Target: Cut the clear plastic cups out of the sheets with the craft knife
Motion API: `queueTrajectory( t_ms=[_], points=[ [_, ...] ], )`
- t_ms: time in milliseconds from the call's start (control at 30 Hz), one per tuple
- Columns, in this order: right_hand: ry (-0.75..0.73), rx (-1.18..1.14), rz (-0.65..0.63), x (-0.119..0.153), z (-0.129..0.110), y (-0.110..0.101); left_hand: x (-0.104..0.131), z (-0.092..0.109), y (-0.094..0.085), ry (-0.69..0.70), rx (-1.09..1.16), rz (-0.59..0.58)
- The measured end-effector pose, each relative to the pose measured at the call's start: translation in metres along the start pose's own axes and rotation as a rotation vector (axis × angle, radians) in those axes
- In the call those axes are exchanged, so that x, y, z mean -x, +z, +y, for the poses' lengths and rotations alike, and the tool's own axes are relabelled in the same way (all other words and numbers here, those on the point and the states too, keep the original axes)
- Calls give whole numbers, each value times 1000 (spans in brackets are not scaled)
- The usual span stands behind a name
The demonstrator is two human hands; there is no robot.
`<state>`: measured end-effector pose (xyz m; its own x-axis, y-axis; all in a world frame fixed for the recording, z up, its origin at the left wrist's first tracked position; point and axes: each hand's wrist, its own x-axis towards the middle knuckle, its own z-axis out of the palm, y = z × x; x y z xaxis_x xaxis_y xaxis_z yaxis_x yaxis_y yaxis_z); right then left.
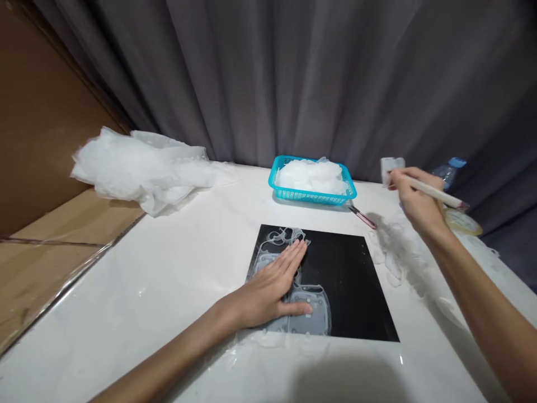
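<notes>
My left hand (268, 288) lies flat with fingers stretched over a clear, rubbery molded sheet (312, 313) on a black mat (348, 280). Part of that sheet is hidden under the palm. Thin curled clear strips (279, 238) lie by my fingertips. Raised at the right, my right hand (419, 196) grips a pale, pen-like stick (436, 193) with a dark reddish end. Just beyond its fingers is a small whitish block (392, 165); whether they touch it I cannot tell.
A blue basket (312, 197) holds white translucent pieces. Beside it lies a red-handled cutter (363, 217). Clear scraps (394, 263), a tape roll (464, 222) and a bottle (448, 170) are at right. White plastic bags (146, 168) and cardboard (62, 252) are at left; a grey curtain (251, 73) hangs behind.
</notes>
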<state>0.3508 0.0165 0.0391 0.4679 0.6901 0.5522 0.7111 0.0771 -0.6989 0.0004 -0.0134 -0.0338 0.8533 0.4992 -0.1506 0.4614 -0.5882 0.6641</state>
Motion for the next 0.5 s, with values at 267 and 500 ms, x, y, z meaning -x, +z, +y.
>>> queueTrajectory(
  t_ms=[267,500],
  points=[
    [52,-554,-973,78,-48,8,0,-1,-4,-78,470,270],
    [168,-738,-1058,93,-43,24,-3,14,-14,7,675,388]
  ],
)
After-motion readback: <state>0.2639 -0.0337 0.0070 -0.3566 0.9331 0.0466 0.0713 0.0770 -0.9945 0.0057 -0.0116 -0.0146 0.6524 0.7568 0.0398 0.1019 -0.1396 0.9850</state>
